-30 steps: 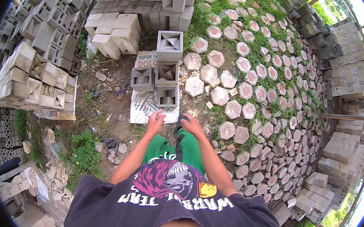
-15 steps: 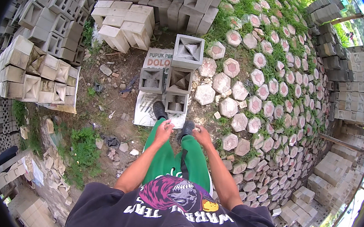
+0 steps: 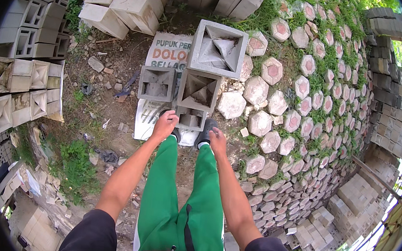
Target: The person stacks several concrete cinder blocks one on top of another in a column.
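"Left hand (image 3: 164,126), unclenched and carrying nothing I can see, hangs at the near left of the front hollow block (image 3: 191,120); from my remote feed, I cannot tell whether they touch."

"And the other side?"

"Right hand (image 3: 218,141), half-curled, nothing visible in its grasp, hangs beside a dark shoe (image 3: 205,131)."

"What changed?"

"Half a second ago both hands were short of that block; now they have drawn up toward its two sides, which I judge puts it within reach."

"Farther out?"

"Two hollow blocks (image 3: 218,47) line up behind it, a squat block (image 3: 156,85) sits left on a printed sack (image 3: 164,49), and hexagonal pavers (image 3: 259,124) spread right."
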### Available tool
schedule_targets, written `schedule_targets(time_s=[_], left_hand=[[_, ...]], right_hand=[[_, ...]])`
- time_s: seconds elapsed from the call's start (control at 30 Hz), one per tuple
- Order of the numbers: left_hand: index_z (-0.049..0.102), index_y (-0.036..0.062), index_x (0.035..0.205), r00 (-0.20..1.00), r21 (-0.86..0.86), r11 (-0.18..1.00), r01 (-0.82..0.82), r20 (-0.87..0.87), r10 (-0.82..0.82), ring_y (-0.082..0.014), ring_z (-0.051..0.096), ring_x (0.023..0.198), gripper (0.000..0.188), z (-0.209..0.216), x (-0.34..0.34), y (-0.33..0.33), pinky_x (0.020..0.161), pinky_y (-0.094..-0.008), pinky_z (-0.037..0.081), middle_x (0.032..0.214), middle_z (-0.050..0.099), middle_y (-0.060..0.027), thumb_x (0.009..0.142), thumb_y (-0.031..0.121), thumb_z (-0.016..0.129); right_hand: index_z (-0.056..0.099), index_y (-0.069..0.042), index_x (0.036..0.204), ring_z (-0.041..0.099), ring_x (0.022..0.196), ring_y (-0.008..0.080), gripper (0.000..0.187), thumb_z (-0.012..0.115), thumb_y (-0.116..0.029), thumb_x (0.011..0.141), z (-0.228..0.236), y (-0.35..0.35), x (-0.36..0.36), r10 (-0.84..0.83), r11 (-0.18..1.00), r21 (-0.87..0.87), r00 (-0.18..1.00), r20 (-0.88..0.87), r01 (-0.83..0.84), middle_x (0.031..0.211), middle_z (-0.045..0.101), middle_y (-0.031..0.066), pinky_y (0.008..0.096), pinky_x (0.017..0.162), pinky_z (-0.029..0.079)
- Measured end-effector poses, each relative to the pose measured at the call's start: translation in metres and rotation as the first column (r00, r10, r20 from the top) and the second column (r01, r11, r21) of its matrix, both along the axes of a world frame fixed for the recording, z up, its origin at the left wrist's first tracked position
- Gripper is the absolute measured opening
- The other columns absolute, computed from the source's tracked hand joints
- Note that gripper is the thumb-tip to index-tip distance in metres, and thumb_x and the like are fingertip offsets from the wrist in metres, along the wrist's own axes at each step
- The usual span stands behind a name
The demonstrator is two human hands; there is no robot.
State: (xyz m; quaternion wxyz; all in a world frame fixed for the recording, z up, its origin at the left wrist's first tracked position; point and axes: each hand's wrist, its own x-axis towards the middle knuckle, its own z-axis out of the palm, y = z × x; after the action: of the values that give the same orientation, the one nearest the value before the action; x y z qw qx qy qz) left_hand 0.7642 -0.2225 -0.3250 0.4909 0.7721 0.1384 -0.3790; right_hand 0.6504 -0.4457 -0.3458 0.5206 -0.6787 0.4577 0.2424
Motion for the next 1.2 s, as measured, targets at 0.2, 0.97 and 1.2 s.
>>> schedule_targets(time_s=[0.2, 0.97, 1.2], left_hand=[[0.044, -0.0013, 0.133, 0.957, 0.198, 0.975, 0.097, 0.249, -0.145, -0.0293, 0.051, 0.121, 0.053, -0.088, 0.034, -0.052, 0.101, -0.0392, 0.039, 0.132, 0.05, -0.0208, 0.086, 0.019, 0.06], [0.053, -0.0008, 0.126, 0.993, 0.131, 0.986, -0.101, 0.075, 0.092, -0.0373, 0.044, 0.127, 0.052, -0.247, 0.059, -0.041, 0.104, -0.0383, 0.036, 0.129, 0.052, -0.0282, 0.077, 0.016, 0.058], [0.032, -0.0108, 0.137, 0.993, 0.367, 0.928, -0.06, 0.113, 0.02, -0.0356, 0.048, 0.12, 0.077, -0.252, 0.016, -0.038, 0.102, -0.0365, 0.036, 0.123, 0.054, -0.0276, 0.074, 0.02, 0.061]], right_hand=[[0.053, 0.002, 0.126, 0.061, 0.106, 0.0296, 0.046, 0.059, -0.025, 0.089, -0.094, -0.009, 0.058, -0.011, 0.998, -0.058, 0.98, 0.198, 0.023, 0.111, 0.064, 0.0202, 0.037, 0.093, 0.044], [0.03, -0.008, 0.146, 0.054, 0.102, 0.0228, 0.077, 0.055, -0.002, 0.073, -0.2, -0.033, 0.128, -0.087, 0.986, 0.164, 0.959, 0.27, 0.044, 0.116, 0.058, 0.0135, 0.0319, 0.092, 0.041], [0.027, -0.008, 0.147, 0.05, 0.109, 0.0253, 0.081, 0.052, 0.001, 0.07, -0.203, -0.034, 0.096, -0.069, 0.978, 0.208, 0.978, 0.196, 0.027, 0.122, 0.054, 0.0137, 0.0315, 0.094, 0.04]])
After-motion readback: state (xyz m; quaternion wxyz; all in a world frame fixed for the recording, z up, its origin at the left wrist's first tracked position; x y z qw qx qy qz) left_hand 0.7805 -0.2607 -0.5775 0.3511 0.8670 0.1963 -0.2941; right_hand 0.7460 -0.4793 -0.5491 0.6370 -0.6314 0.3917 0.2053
